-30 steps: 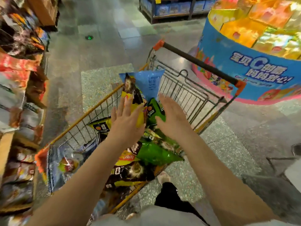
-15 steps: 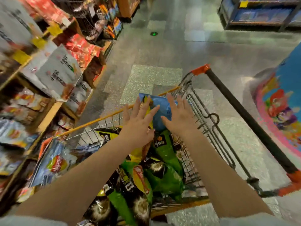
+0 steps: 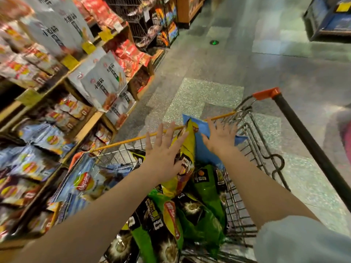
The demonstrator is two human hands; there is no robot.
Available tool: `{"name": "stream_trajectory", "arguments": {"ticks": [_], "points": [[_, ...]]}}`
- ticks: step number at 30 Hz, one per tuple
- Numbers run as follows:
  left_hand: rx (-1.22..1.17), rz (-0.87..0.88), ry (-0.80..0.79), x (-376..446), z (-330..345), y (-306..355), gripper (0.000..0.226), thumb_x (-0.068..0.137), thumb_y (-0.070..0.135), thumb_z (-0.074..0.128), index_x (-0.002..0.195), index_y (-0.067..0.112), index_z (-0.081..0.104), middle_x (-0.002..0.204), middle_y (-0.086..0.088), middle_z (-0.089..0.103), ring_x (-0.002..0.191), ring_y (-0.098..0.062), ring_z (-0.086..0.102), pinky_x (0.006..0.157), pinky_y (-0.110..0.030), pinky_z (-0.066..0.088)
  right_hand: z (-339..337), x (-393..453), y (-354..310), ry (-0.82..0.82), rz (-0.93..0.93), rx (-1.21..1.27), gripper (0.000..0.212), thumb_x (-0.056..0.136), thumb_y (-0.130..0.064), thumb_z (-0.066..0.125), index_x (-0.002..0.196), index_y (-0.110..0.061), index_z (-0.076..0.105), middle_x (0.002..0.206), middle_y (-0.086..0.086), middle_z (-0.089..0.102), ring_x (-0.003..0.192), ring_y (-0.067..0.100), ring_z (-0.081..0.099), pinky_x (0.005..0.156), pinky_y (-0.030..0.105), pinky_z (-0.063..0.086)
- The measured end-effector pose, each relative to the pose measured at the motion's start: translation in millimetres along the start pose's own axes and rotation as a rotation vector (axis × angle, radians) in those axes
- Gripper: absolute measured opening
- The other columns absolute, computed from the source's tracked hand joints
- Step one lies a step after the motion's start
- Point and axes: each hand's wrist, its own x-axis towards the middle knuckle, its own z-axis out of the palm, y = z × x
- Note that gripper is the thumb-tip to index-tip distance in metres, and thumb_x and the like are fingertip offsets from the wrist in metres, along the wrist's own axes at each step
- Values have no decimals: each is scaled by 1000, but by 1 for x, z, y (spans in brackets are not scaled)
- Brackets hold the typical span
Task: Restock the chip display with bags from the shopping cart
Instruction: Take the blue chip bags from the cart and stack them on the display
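Head view: my left hand (image 3: 164, 158) and right hand (image 3: 220, 138), fingers spread straight, press a yellow bag (image 3: 187, 147) and blue bag (image 3: 204, 141) between them above the shopping cart (image 3: 252, 152); chip display (image 3: 47, 141) at nine o'clock. Light, puffy, slippery, crushable, I judge; hold flat sides gently.

Shop aisle (snack shelves (image 3: 62, 103), cart (image 3: 252, 149))

Grey polished stone floor (image 3: 218, 59) with a lighter speckled tile (image 3: 199, 97); blue shelving unit (image 3: 326, 18) stands at the far right.
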Motion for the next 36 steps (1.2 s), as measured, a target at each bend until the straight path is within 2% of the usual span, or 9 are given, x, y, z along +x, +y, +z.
{"name": "stream_trajectory", "arguments": {"ticks": [7,12,18,22,24,29,31,34,36], "points": [[5,-53,37,-6,5,-10,82,96,54,38,134,46,-34,149,1,-44,139,-28,-38,99,-50,-33,6,-1,-4,154,10,42,42,101,-40,38,137,-18,39,127,12,58,121,32,51,115,56,7],[-4,-35,37,-7,5,-14,87,95,54,44,144,43,-26,149,-2,-44,139,-29,-37,103,-53,-29,7,-15,0,290,39,56,33,101,-22,43,133,-14,42,115,10,64,110,30,57,115,54,7],[-117,-12,52,-7,4,-17,87,94,53,48,148,42,-19,149,0,-43,141,-28,-34,109,-55,-23,-14,-45,21,630,34,96,30,96,-15,54,123,-1,55,92,21,68,92,39,64,111,61,14],[-350,-45,91,2,-1,-22,103,86,52,64,150,38,-15,155,0,-34,147,-29,-20,115,-58,-4,-43,-71,42,942,-77,94,28,76,-9,74,101,0,65,71,20,67,64,37,67,91,72,35],[-375,-22,123,10,-6,-20,116,77,54,73,151,35,-15,157,-1,-29,148,-30,-12,117,-59,7,-55,-86,57,1034,-180,67,27,72,-13,71,96,-2,67,67,15,67,60,34,67,87,71,36],[-337,223,90,35,-12,19,128,67,55,80,141,38,-23,158,0,-25,149,-27,-9,117,-57,9,-50,-121,102,924,-299,212,25,80,-14,60,101,-2,64,86,13,68,82,33,68,110,53,16],[-356,342,63,44,-8,41,132,62,55,83,138,39,-24,159,1,-22,149,-28,-5,116,-57,13,-48,-137,114,889,-305,328,22,85,-21,53,105,-12,57,88,14,66,89,27,62,113,45,10],[-450,443,28,54,1,72,137,55,52,89,146,36,-11,162,2,-3,149,-24,9,116,-53,21,-47,-158,129,840,-348,409,21,86,-20,40,107,-20,42,95,17,64,96,19,50,110,42,19],[-517,543,101,55,11,88,124,57,55,86,152,32,10,160,-1,18,145,-26,24,110,-53,33,-41,-167,143,811,-349,408,25,87,-14,42,112,-17,43,102,18,63,101,21,51,106,36,26]]}}
